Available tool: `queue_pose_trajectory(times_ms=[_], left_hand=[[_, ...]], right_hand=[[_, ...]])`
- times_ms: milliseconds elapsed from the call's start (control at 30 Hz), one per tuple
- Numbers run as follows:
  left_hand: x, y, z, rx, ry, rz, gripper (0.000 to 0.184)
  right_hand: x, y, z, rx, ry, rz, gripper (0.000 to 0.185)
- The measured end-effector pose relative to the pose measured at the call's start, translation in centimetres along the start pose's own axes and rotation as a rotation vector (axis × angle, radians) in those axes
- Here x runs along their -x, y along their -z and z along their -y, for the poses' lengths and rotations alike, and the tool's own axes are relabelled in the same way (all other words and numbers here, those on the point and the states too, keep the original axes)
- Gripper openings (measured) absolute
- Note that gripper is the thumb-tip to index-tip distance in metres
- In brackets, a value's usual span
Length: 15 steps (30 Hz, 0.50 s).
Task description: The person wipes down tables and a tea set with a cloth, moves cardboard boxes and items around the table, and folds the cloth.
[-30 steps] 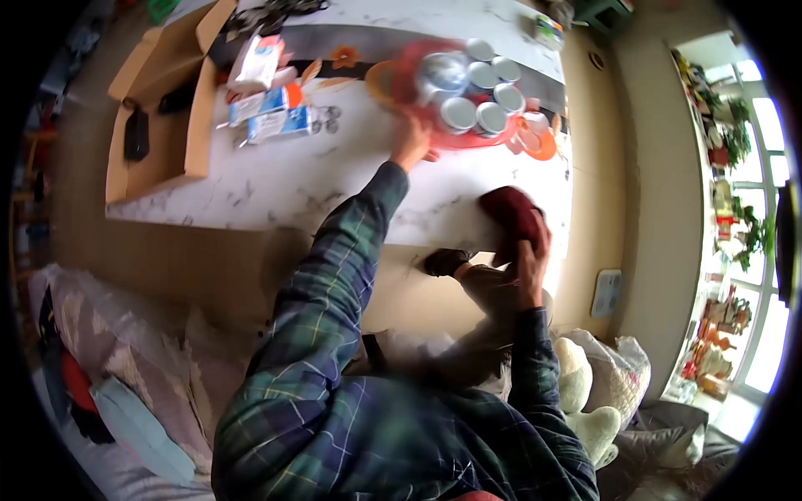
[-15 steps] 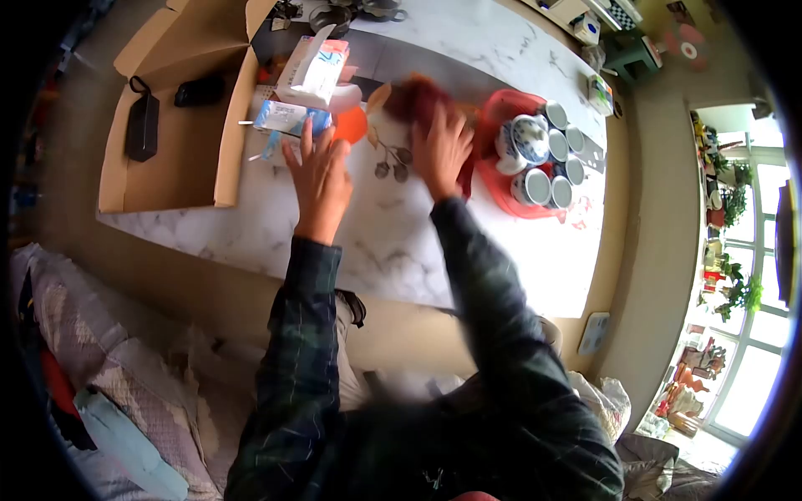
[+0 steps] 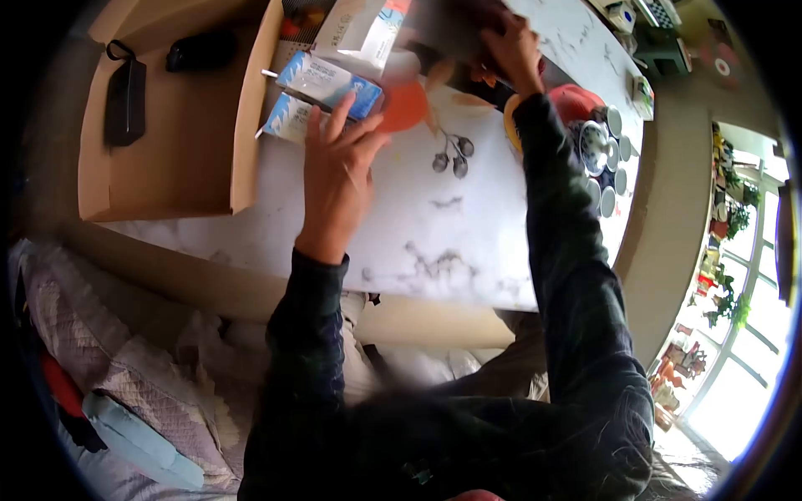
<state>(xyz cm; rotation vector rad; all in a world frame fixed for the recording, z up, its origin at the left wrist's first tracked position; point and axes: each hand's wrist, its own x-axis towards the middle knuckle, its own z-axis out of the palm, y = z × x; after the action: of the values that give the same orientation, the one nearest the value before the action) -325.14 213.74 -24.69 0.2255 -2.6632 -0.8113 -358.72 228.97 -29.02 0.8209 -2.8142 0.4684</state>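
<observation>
My left hand (image 3: 338, 188) has its fingers spread at the lower edge of two blue-and-white cartons (image 3: 326, 83), its fingertips over or against them. At the top, my right hand (image 3: 514, 54) is curled on a dark, blurred cloth (image 3: 464, 29) on the table. Beside the cartons are a white-and-pink box (image 3: 361, 33) and an orange printed patch (image 3: 403, 106). Beyond my right forearm sits a red tray (image 3: 575, 102) with a blue-patterned teapot (image 3: 593, 146) and several cups (image 3: 608, 202), partly hidden by my sleeve.
An open cardboard box (image 3: 246, 125) stands at the left, holding a black pouch-like item (image 3: 125, 100) and another black item (image 3: 200, 52). A small green-and-white box (image 3: 642, 98) is near the table's far right edge. Bedding (image 3: 142, 359) lies below left.
My left hand moved from the tray to the cartons. My right hand brought the dark red cloth from the table's near right edge onto the table, then up and away. The view shifted left.
</observation>
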Motion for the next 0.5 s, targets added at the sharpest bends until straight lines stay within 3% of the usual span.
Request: queue_pose_trajectory(times_ms=[67,200,333,433,500], left_hand=[[0.0,0.6,0.5,0.006,-0.026,0.034,0.029],[0.4,0.8,1.1,0.064,-0.09,0.033,0.033],[0.5,0.6,0.8,-0.105,-0.121,0.067,0.034],[0.1,-1.8,2.2,-0.154,-0.135,-0.082,0.034],[-0.5,-2.5,1.8,-0.162,-0.189,-0.127,0.029]], right_hand=[[6.7,0.9,2.9,-0.05,0.141,-0.056,0.059],[19.2,3.7,10.0,-0.196,0.195,0.067,0.057],[29.5,7.7,15.3,-0.24,0.445,0.199,0.056],[34.3,11.8,12.7,-0.286,0.483,0.254,0.05],[37.4,13.7,7.2,-0.267,0.479,0.237,0.05]])
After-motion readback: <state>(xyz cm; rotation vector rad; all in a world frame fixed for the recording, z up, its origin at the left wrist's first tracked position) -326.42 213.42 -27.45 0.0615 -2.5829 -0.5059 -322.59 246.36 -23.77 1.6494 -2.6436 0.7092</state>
